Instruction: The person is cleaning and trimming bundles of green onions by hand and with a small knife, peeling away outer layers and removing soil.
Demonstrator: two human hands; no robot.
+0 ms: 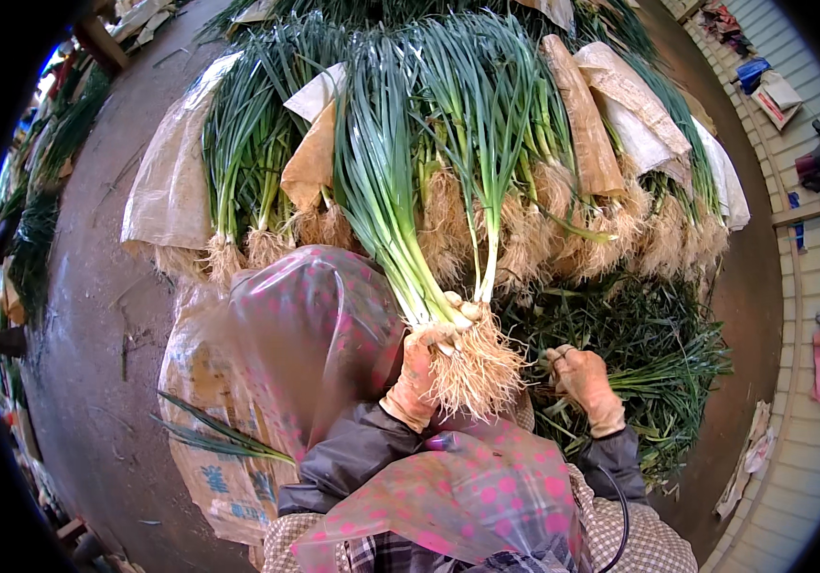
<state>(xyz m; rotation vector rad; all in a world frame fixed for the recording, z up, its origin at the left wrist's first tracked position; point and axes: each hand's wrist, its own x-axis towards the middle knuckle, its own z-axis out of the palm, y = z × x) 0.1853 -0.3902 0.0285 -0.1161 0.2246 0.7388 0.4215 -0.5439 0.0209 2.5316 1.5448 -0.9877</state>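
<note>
My left hand [412, 378], in an orange glove, is closed around the lower stalks of a bunch of green onions [410, 258]. Their white bulbs and tangled pale roots [477, 368] stick out beside the glove, and the long green leaves reach away from me over a row of other bunches. My right hand [584, 382], gloved the same way, hovers to the right of those roots, over a heap of loose green leaves [620, 334]. Its fingers are curled together; what they hold, if anything, is hidden.
Beyond my hands stand many more rooted green onions [266, 143], with woven sacks [181, 162] draped between them. A spotted plastic sheet [324, 315] covers my lap. Leaves lie on a printed sack [214, 468] at left. Concrete floor [104, 248] runs alongside; a panelled wall [811, 458] rises right.
</note>
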